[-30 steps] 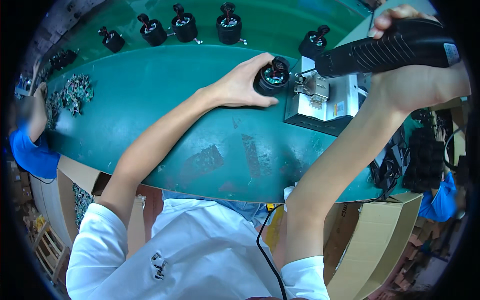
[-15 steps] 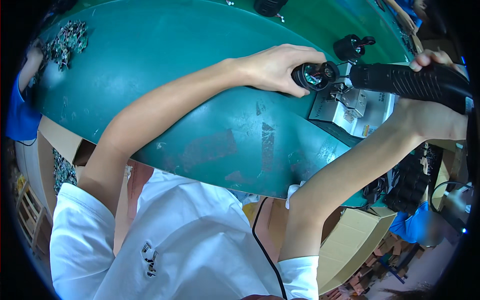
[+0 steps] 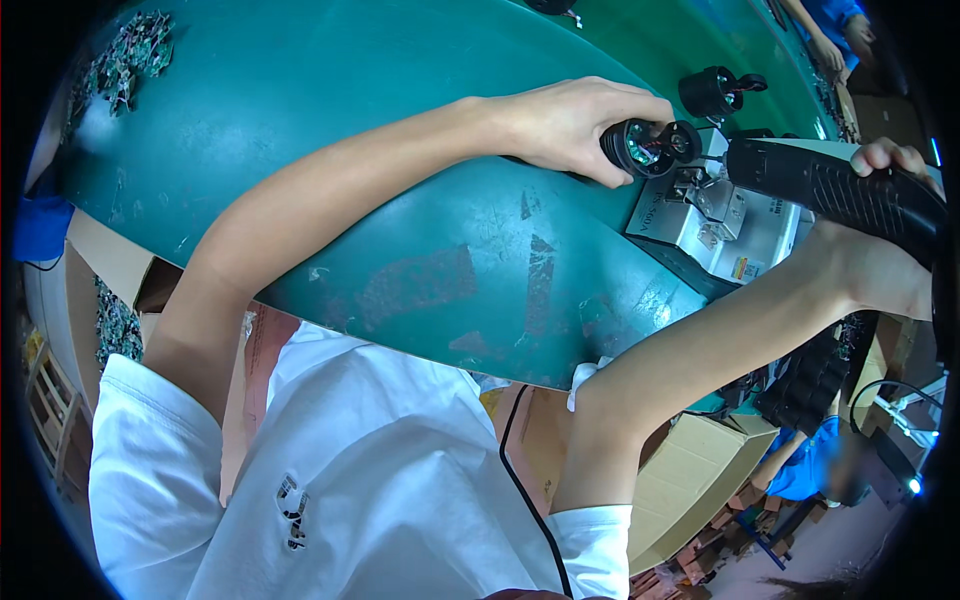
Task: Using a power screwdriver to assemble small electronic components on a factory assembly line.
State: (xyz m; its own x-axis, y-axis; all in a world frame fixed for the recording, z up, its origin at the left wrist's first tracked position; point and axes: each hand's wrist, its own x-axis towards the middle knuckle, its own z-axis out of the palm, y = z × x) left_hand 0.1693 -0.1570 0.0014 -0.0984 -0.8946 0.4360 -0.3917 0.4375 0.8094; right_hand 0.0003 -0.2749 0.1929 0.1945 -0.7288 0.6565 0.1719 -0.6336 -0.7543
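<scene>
Grasping a round black plastic housing with an exposed green circuit board (image 3: pixel 640 156), the left hand (image 3: pixel 580 122) sits at 1–2 o'clock. The right hand (image 3: pixel 878 268) clasps a black ribbed power screwdriver (image 3: pixel 825 180) at 2–3 o'clock, bit directed toward the housing. Below the screwdriver, a silver metal box (image 3: pixel 775 232) bears dark printing and a yellow label (image 3: pixel 746 268). At 9 o'clock, an open brown cardboard box (image 3: pixel 97 250) contains green-and-black small parts (image 3: pixel 118 328).

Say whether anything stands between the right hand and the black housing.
Only the black tool in the right hand, pointed toward the black housing that the left hand holds; nothing else visible intervenes.
</scene>
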